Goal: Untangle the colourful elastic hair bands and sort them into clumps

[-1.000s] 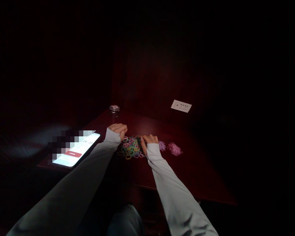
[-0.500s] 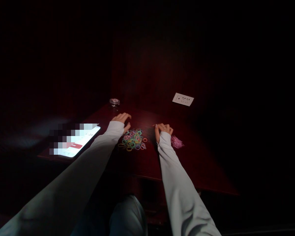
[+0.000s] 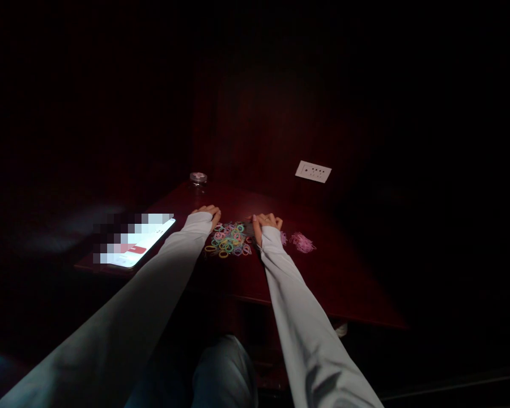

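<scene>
A loose heap of small multicoloured hair ties [image 3: 227,241] lies on the dark red table, between my two hands. My left hand [image 3: 208,213] rests at the heap's far left edge, open, with its fingers loosely bent and nothing visible in them. At the heap's right side is my right hand [image 3: 267,222], its fingers curled and drawn in toward the thumb. What it holds, if anything, is hidden. Thin dark bands [image 3: 248,229] lie by its thumb. To its right is a bunch of pink elastic bands [image 3: 304,242], and a smaller pinkish-purple bunch [image 3: 284,238] shows beside the cuff.
A lit phone [image 3: 147,243], partly pixelated, lies at the table's left side. Near the far left corner stands a small clear lidded jar [image 3: 198,179]. A white socket plate [image 3: 313,171] is on the wall behind. The table [image 3: 323,283] has its front edge below my forearms.
My right hand has shifted left toward the hair ties, uncovering the small pinkish-purple bunch. My left hand has drawn slightly left and its fingers are more bent. The view has shifted slightly.
</scene>
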`<state>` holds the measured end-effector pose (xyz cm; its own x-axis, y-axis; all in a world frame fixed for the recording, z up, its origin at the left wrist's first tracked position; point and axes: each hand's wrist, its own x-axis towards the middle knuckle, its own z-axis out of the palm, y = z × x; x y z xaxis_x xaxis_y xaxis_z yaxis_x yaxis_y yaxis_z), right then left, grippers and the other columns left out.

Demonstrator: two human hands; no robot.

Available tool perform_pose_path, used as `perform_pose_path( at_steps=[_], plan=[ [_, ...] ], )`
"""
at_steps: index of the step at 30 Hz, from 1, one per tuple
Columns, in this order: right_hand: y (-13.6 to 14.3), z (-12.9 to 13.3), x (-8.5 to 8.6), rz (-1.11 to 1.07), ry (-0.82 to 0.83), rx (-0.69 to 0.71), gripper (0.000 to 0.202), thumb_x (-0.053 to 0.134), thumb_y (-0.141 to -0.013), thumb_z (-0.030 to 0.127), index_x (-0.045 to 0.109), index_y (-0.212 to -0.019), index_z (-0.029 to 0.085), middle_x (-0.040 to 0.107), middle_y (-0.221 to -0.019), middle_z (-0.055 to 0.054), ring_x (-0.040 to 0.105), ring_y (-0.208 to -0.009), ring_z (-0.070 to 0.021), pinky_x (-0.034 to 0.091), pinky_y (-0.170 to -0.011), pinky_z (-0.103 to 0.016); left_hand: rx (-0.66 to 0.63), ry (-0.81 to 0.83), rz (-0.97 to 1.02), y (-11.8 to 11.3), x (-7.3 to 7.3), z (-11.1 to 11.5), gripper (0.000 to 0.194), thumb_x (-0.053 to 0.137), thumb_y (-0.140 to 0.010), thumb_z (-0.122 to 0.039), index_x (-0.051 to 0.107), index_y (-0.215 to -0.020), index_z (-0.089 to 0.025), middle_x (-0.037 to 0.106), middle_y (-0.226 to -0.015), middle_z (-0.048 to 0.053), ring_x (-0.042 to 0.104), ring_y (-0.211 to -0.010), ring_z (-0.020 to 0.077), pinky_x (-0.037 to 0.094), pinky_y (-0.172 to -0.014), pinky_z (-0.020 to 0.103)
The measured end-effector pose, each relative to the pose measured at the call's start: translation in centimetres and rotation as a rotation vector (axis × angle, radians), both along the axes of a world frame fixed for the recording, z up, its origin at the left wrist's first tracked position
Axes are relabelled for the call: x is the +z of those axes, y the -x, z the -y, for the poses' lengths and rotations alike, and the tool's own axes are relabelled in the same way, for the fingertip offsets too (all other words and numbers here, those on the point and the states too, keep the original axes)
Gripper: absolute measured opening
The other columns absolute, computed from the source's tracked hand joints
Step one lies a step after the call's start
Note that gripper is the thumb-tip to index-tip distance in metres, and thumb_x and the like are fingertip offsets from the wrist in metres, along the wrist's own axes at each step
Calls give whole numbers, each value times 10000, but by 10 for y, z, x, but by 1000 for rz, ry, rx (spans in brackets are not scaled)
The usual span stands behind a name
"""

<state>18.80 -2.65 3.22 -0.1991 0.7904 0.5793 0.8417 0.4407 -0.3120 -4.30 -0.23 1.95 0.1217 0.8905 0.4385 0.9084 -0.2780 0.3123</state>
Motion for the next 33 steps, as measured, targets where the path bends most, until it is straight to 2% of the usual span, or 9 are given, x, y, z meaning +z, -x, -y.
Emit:
perform_pose_path(
  at_steps=[5,9,12,14,18,20,22,28,33],
  plan=[
    [20,-10,-4,55,32,99,420,358,-1123,345,770,-1208,343,761,-1263,-25,499,-1197,-241,225,-1045,-416,-32,35,24,-6,3,0,153,511,-997,-312,631,-932,-243,691,-968,36,633,-943,217,431,-798,327],
    [-4,-12,3,8,29,-101,412,388,-1111,332,801,-1107,319,773,-1172,-40,510,-1127,-249,224,-1023,-430,-114,36,25,-9,3,3,174,577,-983,-396,639,-934,-241,681,-941,19,616,-946,220,429,-842,339],
    [-16,-12,7,8,6,-145,318,487,-1071,341,799,-1117,310,777,-1109,-49,525,-1100,-255,237,-1023,-434,-108,23,14,-10,1,1,203,559,-1001,-413,651,-931,-246,697,-953,25,614,-981,231,428,-858,346],
    [-11,-12,6,13,-14,-84,306,512,-1060,352,769,-1223,325,776,-1156,-47,537,-1114,-255,258,-1038,-432,-38,13,21,-10,-1,-1,247,480,-1040,-381,656,-937,-242,709,-978,46,620,-1008,240,432,-861,348],
    [11,-10,-2,86,45,217,358,458,-1090,379,713,-1342,381,755,-1312,-4,555,-1227,-230,335,-1063,-402,31,21,14,-9,-2,-5,272,429,-1044,-328,660,-935,-234,717,-1037,75,632,-1034,252,442,-848,345],
    [17,-9,-5,130,114,328,361,437,-1101,382,747,-1285,407,770,-1292,17,563,-1278,-212,349,-1085,-404,20,71,12,-8,-2,-7,279,442,-1029,-345,655,-887,-234,718,-1012,73,640,-989,249,443,-813,339],
    [16,-7,-4,133,167,366,362,438,-1104,396,782,-1214,419,793,-1236,23,573,-1302,-201,339,-1109,-422,14,135,26,-7,-1,-9,299,451,-1015,-381,647,-841,-238,721,-948,60,642,-923,243,439,-782,336],
    [6,-1,7,7,205,289,375,516,-1074,468,857,-973,348,825,-1083,-9,636,-1211,-192,344,-1091,-403,0,222,65,-5,1,-12,221,571,-933,-425,638,-810,-254,747,-935,30,638,-973,253,445,-839,339],
    [4,-1,3,-4,181,286,431,522,-1055,546,861,-907,326,811,-1013,-15,652,-1099,-176,379,-1019,-359,-30,191,73,-2,-2,-10,147,578,-905,-381,630,-843,-257,714,-888,18,625,-915,240,444,-818,342]
  ],
)
